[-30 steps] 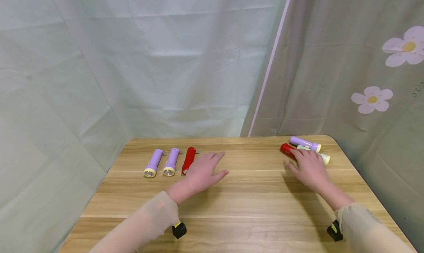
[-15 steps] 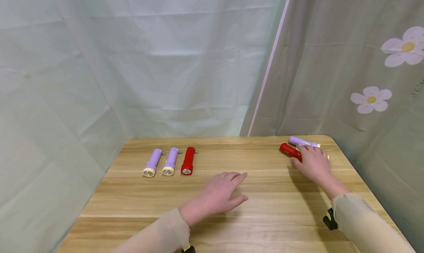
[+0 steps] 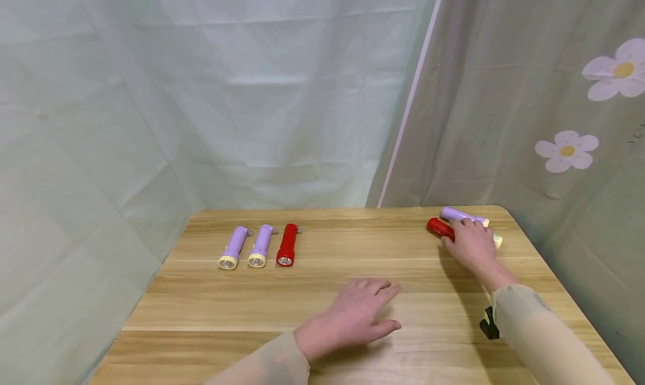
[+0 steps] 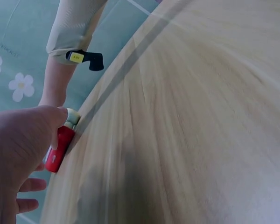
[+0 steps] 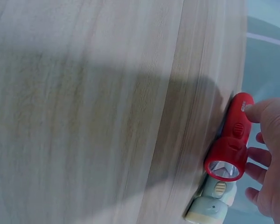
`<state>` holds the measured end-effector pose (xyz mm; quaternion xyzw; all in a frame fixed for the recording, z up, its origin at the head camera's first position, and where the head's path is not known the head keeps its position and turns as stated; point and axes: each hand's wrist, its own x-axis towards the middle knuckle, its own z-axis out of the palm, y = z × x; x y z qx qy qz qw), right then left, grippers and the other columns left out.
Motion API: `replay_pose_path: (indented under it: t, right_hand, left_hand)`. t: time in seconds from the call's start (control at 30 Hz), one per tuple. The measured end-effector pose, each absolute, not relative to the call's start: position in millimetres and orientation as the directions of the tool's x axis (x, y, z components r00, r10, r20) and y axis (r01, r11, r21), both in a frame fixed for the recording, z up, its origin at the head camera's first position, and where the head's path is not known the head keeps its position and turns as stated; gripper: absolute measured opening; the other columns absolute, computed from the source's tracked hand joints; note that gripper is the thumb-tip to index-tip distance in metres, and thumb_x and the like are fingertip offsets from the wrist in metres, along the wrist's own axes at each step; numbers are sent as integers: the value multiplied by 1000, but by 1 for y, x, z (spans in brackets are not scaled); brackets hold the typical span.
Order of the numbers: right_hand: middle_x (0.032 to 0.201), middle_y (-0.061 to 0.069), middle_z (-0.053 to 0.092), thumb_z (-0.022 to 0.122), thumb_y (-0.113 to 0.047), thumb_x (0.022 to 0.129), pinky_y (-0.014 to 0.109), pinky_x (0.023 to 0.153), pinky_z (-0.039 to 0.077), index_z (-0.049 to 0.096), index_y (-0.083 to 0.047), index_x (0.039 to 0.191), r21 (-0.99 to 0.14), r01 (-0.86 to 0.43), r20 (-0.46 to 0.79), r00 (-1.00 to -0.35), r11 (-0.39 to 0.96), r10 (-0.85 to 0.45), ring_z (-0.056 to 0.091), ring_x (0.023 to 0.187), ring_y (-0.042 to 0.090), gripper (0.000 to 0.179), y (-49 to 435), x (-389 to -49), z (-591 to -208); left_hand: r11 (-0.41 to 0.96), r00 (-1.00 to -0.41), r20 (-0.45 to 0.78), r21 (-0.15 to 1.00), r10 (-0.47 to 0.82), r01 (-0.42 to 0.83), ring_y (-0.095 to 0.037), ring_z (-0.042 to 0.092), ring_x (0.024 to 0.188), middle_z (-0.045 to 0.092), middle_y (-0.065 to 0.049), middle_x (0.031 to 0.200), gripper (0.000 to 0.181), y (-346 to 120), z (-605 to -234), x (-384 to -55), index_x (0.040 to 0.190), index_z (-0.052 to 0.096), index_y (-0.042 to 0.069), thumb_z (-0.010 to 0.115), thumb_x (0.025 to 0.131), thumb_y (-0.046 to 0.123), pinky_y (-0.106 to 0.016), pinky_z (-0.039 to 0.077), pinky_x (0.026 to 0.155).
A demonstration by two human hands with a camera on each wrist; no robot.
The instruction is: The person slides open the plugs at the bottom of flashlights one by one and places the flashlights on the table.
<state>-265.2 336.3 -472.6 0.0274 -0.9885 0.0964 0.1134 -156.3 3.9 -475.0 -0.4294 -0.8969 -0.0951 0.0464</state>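
Note:
At the right rear of the table my right hand (image 3: 472, 242) is at a red flashlight (image 3: 440, 228), thumb on its body and fingers curled at its far side. A pale green flashlight (image 5: 210, 200) with a cream head lies against the red one, partly covered by the hand in the head view. Behind them is a purple flashlight (image 3: 459, 214). My left hand (image 3: 355, 312) hovers over the middle front of the table, fingers spread and holding nothing. Two purple flashlights (image 3: 234, 248) and another red flashlight (image 3: 288, 245) lie in a row at the left rear, lamp ends toward me.
The wooden table (image 3: 227, 306) has a rounded far right corner close behind the flashlights. Pale curtains (image 3: 302, 105) hang along its back and sides. Metal prongs stick out from the tail ends of the left row.
My left hand has moved from the left row toward the front and right. My right hand has shifted slightly, staying at the red flashlight. The left row's red flashlight is now uncovered.

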Motion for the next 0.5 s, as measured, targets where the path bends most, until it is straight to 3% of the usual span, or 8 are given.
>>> replay_pose_path:
  t: [0.2,0.5]
  right_hand:
    - [109,27,62,67,-26,94,65,82,38,64,4,114,-176,-76,254,-967,982,-29,53,100,48,36,336,-271,-478]
    - [106,28,61,71,-14,90,65,80,40,64,5,111,-148,-90,301,-953,985,-42,55,99,52,29,334,-271,-482]
  left_hand:
    - [610,-629,155,155,762,777,-19,49,136,52,0,148,67,7,-478,-154,156,44,23,50,101,61,-40,38,113]
    - [620,-641,128,174,756,765,-19,48,136,51,0,149,66,8,-479,-155,156,43,24,50,101,60,-41,37,114]
